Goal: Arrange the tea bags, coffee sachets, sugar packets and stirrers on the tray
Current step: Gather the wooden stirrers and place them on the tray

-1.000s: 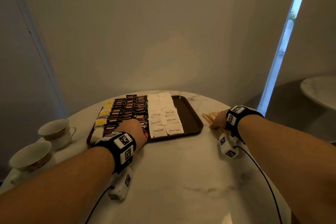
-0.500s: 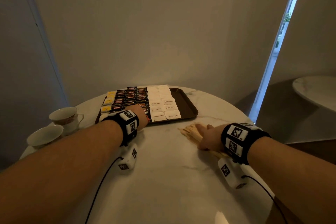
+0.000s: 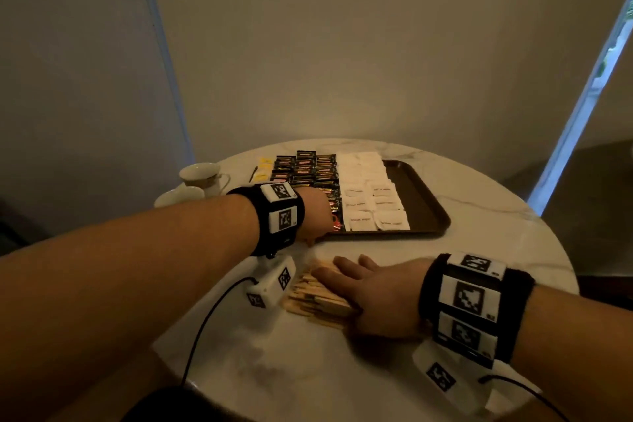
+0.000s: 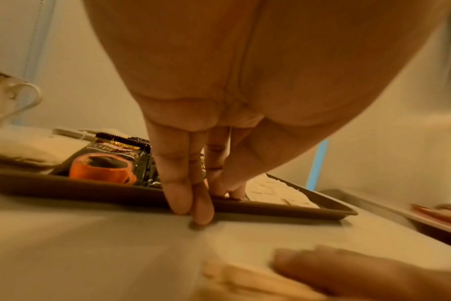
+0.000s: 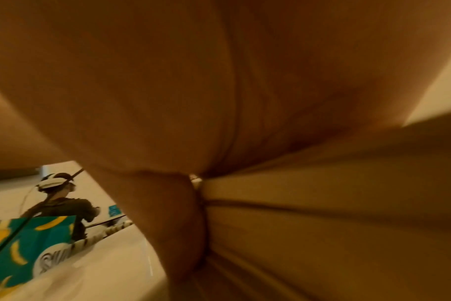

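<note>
Right hand (image 3: 373, 298) flat, fingers straight, pressing wooden stirrers (image 3: 317, 298) on the table (image 3: 496, 250), left hand (image 3: 313, 212) fingers straight, tips on the near rim of the tray (image 3: 421, 195), coffee sachets (image 3: 308, 169), sugar packets (image 3: 373, 202) on it.

A round white marble table (image 3: 479, 233) stands by a plain grey wall (image 3: 342, 44). Two white teacups with gold trim (image 3: 202, 176) sit close together near its far left edge. In the right wrist view, a green bag with yellow bananas (image 5: 26, 244) shows, and a person in dark clothes (image 5: 62, 203) stands behind it.
</note>
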`<state>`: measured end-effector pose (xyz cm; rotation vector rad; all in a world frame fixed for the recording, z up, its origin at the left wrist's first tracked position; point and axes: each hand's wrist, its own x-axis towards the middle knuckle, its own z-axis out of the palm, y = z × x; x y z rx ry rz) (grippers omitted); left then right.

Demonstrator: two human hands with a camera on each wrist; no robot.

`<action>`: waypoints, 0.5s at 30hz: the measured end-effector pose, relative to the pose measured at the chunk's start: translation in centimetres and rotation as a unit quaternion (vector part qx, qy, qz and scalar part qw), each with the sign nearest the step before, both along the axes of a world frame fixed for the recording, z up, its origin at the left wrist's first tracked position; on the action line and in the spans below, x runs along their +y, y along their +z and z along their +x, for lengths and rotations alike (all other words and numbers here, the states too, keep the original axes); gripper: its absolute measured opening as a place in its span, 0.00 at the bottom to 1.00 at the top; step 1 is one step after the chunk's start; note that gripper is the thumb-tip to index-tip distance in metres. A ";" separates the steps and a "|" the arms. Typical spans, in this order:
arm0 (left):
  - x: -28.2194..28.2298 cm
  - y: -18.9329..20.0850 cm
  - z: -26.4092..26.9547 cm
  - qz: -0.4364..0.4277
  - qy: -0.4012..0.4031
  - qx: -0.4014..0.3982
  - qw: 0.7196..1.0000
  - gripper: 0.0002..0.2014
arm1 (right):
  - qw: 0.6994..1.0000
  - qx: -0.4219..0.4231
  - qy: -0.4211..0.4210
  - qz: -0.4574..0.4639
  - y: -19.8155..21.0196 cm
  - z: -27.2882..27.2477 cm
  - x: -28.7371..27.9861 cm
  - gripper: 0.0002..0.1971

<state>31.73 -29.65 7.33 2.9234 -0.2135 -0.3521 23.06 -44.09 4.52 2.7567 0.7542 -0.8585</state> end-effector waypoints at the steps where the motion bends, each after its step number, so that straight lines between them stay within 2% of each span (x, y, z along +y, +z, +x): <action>1: 0.2 -0.2 -0.2 0.006 -0.013 0.012 1.000 0.16 | 1.000 0.005 0.010 0.004 0.2 -0.5 0.2 0.42; 6: 0.6 -1.3 -2.3 -0.046 -0.064 0.047 0.996 0.16 | 0.998 0.017 0.035 0.054 1.0 -2.8 1.2 0.44; 12: 1.3 0.0 -3.3 -0.155 -0.019 0.095 0.983 0.15 | 0.996 -0.006 -0.023 0.087 1.2 -2.8 2.0 0.39; 15: 2.7 0.4 -3.8 -0.228 0.009 0.089 0.970 0.14 | 0.995 -0.019 -0.036 0.092 1.0 -2.5 2.5 0.38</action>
